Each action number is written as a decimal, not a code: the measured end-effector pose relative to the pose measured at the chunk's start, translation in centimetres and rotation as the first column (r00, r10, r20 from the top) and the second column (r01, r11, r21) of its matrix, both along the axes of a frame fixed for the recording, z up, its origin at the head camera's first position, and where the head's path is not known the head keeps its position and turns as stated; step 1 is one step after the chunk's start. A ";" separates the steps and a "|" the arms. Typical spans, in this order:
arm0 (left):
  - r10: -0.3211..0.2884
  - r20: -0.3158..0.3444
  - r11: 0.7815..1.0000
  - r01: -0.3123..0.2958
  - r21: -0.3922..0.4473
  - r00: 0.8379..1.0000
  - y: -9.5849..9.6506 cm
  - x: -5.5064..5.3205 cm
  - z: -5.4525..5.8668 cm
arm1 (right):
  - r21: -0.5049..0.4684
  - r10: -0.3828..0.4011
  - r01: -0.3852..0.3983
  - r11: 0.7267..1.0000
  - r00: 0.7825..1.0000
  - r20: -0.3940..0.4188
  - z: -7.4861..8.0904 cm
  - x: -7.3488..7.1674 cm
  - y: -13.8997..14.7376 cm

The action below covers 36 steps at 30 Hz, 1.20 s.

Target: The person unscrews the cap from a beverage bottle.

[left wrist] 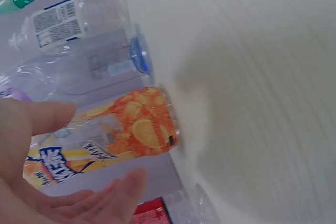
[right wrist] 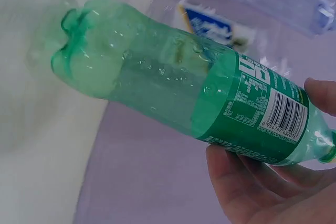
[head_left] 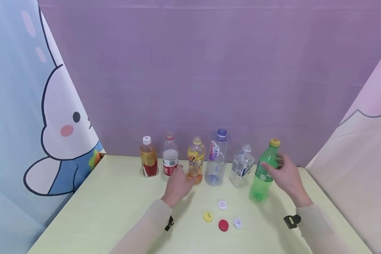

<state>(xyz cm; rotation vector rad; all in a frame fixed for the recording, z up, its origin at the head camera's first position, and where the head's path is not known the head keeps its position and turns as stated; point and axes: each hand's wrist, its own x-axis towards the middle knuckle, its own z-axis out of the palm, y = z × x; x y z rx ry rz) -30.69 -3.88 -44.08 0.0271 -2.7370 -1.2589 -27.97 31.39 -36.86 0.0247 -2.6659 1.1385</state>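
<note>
In the head view my right hand (head_left: 287,176) holds a green plastic bottle (head_left: 261,185) with a yellow cap. The right wrist view shows the thumb and fingers (right wrist: 231,177) on opposite edges of its barcode label. My left hand (head_left: 179,185) is at a small orange-drink bottle (head_left: 195,162) with an uncapped neck. In the left wrist view the thumb and fingers are spread on either side of that bottle's yellow label, with gaps visible. Left of it stands an uncapped bottle with a red label (head_left: 169,157), partly behind the fingers.
A white-capped bottle of amber drink (head_left: 150,158) stands far left. A tall clear bluish bottle (head_left: 216,162) and a short clear bottle (head_left: 242,167), both uncapped, stand between the hands. A yellow cap (head_left: 208,216), red cap (head_left: 223,225) and white caps (head_left: 238,223) lie in front.
</note>
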 end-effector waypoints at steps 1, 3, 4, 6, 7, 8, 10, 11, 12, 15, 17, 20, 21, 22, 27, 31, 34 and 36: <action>0.000 -0.007 1.000 0.000 -0.022 1.000 -0.2 0.3 0.1 | -0.001 0.001 -0.001 1.000 1.000 0.001 0.2 0.3 -0.2; 0.002 -0.020 0.998 -0.003 -0.057 1.000 -0.6 1.0 0.2 | -0.003 0.007 -0.007 1.000 1.000 -0.001 0.6 1.0 -0.7; -0.004 -0.029 0.997 0.002 -0.076 1.000 -0.8 1.3 0.3 | -0.003 0.011 -0.011 1.000 1.000 -0.004 0.9 1.4 -1.0; -0.024 -0.053 0.995 0.019 -0.096 0.998 -1.2 2.0 0.5 | -0.004 0.020 -0.020 1.000 1.000 -0.017 1.3 2.2 -1.5; -0.036 -0.066 0.994 0.029 -0.105 0.997 -1.3 2.3 0.6 | -0.010 0.026 -0.027 1.000 0.999 -0.021 1.5 2.6 -1.7; -0.048 -0.077 0.993 0.040 -0.110 0.996 -1.4 2.6 0.7 | -0.017 0.033 -0.033 0.999 0.999 -0.025 1.7 3.0 -2.0; -0.071 -0.097 0.992 0.060 -0.111 0.993 -1.6 3.2 1.0 | -0.028 0.044 -0.045 0.999 0.998 -0.033 1.9 3.6 -2.6; -0.077 -0.106 0.992 0.065 -0.109 0.991 -1.6 3.5 1.2 | -0.035 0.050 -0.051 0.998 0.998 -0.037 1.9 3.9 -3.0; -0.080 -0.116 0.992 0.067 -0.106 0.990 -1.7 3.8 1.4 | -0.043 0.056 -0.058 0.997 0.998 -0.037 2.0 4.1 -3.3; -0.081 -0.146 0.995 0.071 -0.076 0.986 -1.6 4.7 1.9 | -0.058 0.073 -0.075 0.995 0.996 -0.042 2.0 4.6 -4.5; -0.096 -0.179 0.995 0.088 -0.051 0.979 -1.4 5.3 2.4 | -0.072 0.079 -0.083 0.994 0.996 -0.050 1.9 5.0 -5.2; -0.152 -0.228 0.988 0.155 -0.007 0.962 -1.0 6.2 2.9 | -0.102 0.089 -0.096 0.990 0.994 -0.066 1.7 5.5 -6.4; -0.175 -0.243 0.983 0.181 0.002 0.954 -0.8 6.5 3.0 | -0.118 0.097 -0.105 0.987 0.992 -0.076 1.6 5.6 -6.8; -0.200 -0.253 0.978 0.209 0.011 0.947 -0.7 6.8 3.2 | -0.135 0.105 -0.116 0.984 0.991 -0.086 1.4 5.7 -7.3; -0.313 -0.256 0.947 0.320 -0.014 0.915 -0.5 8.1 3.2 | -0.222 0.159 -0.191 0.956 0.975 -0.153 0.1 6.2 -9.9; -0.389 -0.236 0.919 0.393 -0.032 0.891 -0.1 8.6 3.3 | -0.298 0.214 -0.268 0.916 0.956 -0.202 -0.6 6.2 -11.5; -0.419 -0.238 0.906 0.422 -0.041 0.876 0.4 8.6 3.6 | -0.350 0.252 -0.326 0.878 0.937 -0.240 -0.7 6.1 -12.3; -0.427 -0.238 0.902 0.429 -0.044 0.873 0.7 8.7 3.8 | -0.376 0.267 -0.352 0.857 0.928 -0.259 -0.6 6.0 -12.8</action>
